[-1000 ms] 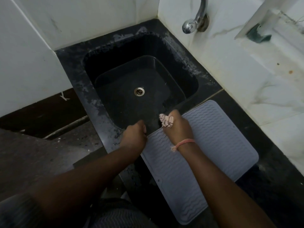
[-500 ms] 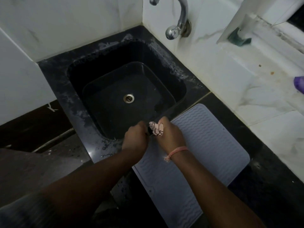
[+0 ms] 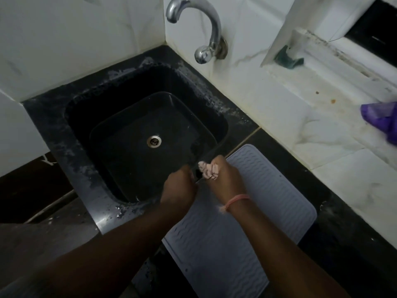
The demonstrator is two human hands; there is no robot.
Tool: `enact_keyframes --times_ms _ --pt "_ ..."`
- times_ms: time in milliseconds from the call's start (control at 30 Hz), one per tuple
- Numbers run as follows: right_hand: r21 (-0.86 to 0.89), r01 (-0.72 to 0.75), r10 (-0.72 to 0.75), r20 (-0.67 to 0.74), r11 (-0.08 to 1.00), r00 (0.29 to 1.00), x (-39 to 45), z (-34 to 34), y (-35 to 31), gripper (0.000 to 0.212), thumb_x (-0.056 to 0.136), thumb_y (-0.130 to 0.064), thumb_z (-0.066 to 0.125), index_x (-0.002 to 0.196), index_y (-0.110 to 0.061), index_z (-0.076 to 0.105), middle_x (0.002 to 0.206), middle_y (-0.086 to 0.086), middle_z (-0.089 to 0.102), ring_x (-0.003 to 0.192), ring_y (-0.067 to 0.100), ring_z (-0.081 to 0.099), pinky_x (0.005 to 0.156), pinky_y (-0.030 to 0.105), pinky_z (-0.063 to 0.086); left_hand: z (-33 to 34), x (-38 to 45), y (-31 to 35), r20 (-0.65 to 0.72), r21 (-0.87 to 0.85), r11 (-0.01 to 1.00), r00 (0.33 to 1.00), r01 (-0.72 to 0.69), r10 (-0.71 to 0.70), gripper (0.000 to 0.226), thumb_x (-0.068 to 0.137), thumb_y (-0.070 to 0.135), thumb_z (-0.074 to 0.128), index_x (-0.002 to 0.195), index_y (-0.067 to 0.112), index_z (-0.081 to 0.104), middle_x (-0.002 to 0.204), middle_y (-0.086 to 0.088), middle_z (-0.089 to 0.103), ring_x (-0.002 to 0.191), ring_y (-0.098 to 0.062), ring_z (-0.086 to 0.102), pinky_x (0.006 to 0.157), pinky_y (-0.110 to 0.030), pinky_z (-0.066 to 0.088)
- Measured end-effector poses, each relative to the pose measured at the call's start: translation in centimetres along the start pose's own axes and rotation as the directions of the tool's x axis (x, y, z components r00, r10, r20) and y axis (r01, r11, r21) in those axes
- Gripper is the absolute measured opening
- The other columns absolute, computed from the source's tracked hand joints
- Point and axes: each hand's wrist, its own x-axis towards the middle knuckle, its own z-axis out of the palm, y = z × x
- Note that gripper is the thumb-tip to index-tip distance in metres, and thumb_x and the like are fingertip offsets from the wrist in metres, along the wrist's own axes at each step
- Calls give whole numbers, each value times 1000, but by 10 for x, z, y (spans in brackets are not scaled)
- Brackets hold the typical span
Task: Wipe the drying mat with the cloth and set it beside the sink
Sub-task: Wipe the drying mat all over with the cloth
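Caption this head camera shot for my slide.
Right hand grips cloth at grey drying mat beside black sink.

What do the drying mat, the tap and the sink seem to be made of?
Drying mat: probably silicone or soft rubber, matte pale grey, with moulded wavy ridges and rounded corners.
Tap: polished, chrome-like metal, with bright highlights along its curve.
Sink: glossy black, perhaps stone or composite; whitish residue on its rim; the material is unclear.

No readable text, label or number anywhere.

home kitchen: black sink [image 3: 53,117] w/ chrome tap [image 3: 206,29], white wall tiles [image 3: 75,39], dark stone worktop [image 3: 354,244].
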Motion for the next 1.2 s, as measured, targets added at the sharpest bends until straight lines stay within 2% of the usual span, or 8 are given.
enact_keyframes --times_ms 200,300,433,600,700,833,1000,1200 --pt "-58 42 -43 -19 997 999 15 -3 18 23 99 -44 61 99 -24 51 77 -8 58 69 9 57 54 23 38 14 19 21 -13 29 1000 1000 7 -6 10 97 16 58 90 23 56 89 -1 65 83 -21 64 77 -44 59" --pt "1 -43 43 -87 999 995 43 -24 40 24 98 -44 63 102 -23 54 80 -6 62 70 11 62 58 31 52 12 26 18 64 45 999 997 29 -32 13 97 16 61 90 25 56 89 2 62 81 -14 61 78 -39 59" --pt "3 -94 93 -179 996 980 69 -50 53 29 98 -47 62 99 -20 53 79 -1 64 73 19 64 63 35 53 12 29 19 100 80 996 994 25 -33 11 99 17 59 94 27 56 92 4 62 83 -12 61 81 -38 59" --pt "13 -108 108 -160 994 981 59 -42 48 26 98 -43 63 101 -19 53 82 -3 64 76 16 64 63 31 51 19 35 32 110 85 996 994 11 -20 12 97 15 58 94 26 56 93 4 61 81 -12 60 75 -34 57" --pt "56 -116 121 -104 992 987 49 -33 45 27 98 -45 62 101 -20 53 84 0 65 75 17 63 62 34 48 28 41 52 72 31 999 997 -38 36 9 97 17 59 97 26 59 97 2 63 87 -16 64 78 -40 59" --pt "-92 -85 81 -47 992 996 48 -18 42 27 101 -51 53 96 -25 47 75 -7 55 70 14 57 56 32 40 41 49 68 -32 -13 994 994 -109 109 15 100 18 54 103 28 65 98 3 69 89 -16 67 80 -39 59" --pt "-69 -78 68 -136 995 988 67 -37 58 35 102 -54 50 99 -20 49 80 0 62 73 20 61 62 37 50 42 65 63 52 65 997 998 -49 45 16 99 15 54 90 26 63 90 4 65 78 -10 61 66 -28 48" --pt "-2 -192 183 -289 981 940 99 -71 85 27 99 -41 61 99 -16 51 80 -4 60 75 19 61 55 28 34 39 72 64 134 73 997 991 -2 -8 13 100 18 56 91 26 62 93 4 64 83 -10 62 75 -32 54"
